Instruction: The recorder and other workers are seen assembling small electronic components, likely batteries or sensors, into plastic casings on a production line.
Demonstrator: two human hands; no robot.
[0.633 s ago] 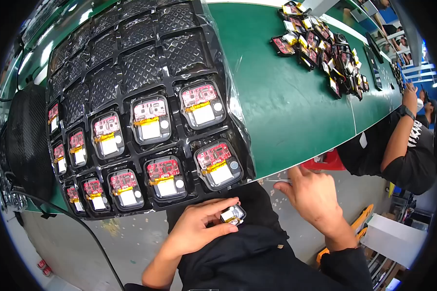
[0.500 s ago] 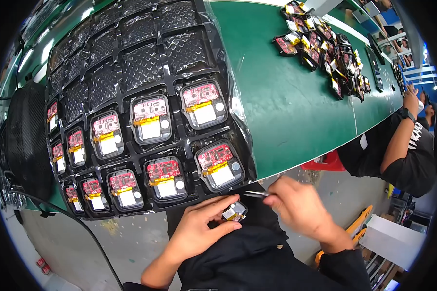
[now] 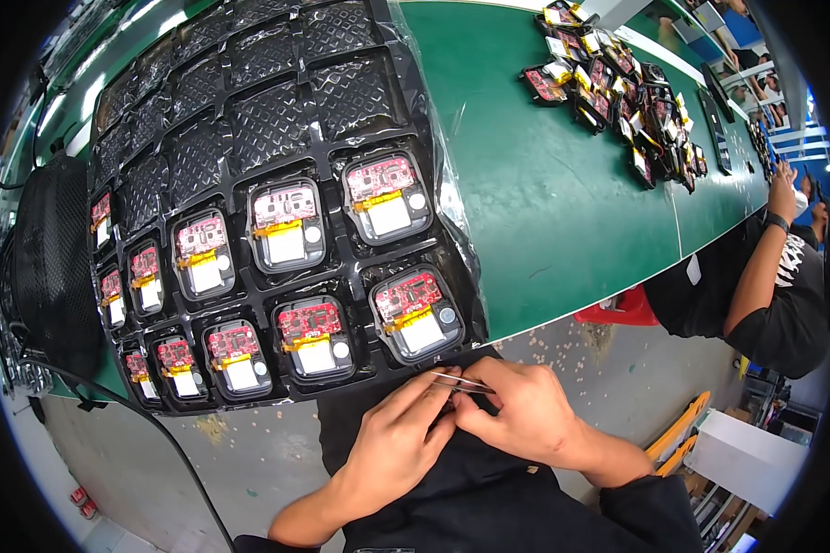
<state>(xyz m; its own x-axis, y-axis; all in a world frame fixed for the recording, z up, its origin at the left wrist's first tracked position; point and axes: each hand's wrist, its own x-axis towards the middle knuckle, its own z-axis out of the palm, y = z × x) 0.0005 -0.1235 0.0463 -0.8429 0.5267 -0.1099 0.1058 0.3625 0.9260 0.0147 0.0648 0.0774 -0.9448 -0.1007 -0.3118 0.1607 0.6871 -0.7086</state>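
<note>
My left hand [image 3: 389, 442] is closed on a small dark electronic device, nearly all of it now hidden behind my fingers. Close against it, my right hand [image 3: 537, 417] grips metal tweezers [image 3: 468, 382], whose tips reach the left fingertips. Both hands are above my lap, just off the table edge. Right behind them lies a black plastic tray [image 3: 267, 124]. Its nearer pockets hold several open device housings, such as one housing [image 3: 417, 315] with a red circuit board, yellow tape and a white battery. The farther pockets have only their textured bottoms showing.
A heap of similar device parts [image 3: 618, 97] lies at the far right of the green table [image 3: 544, 240]. To the left stands a black mesh bag [image 3: 53, 258] with a cable [image 3: 180, 452] hanging below. A co-worker's arm [image 3: 756, 281] is at the right.
My right hand has moved left with the tweezers, bringing them to the device in my left hand. The device, visible before, is now mostly covered by my fingers.
</note>
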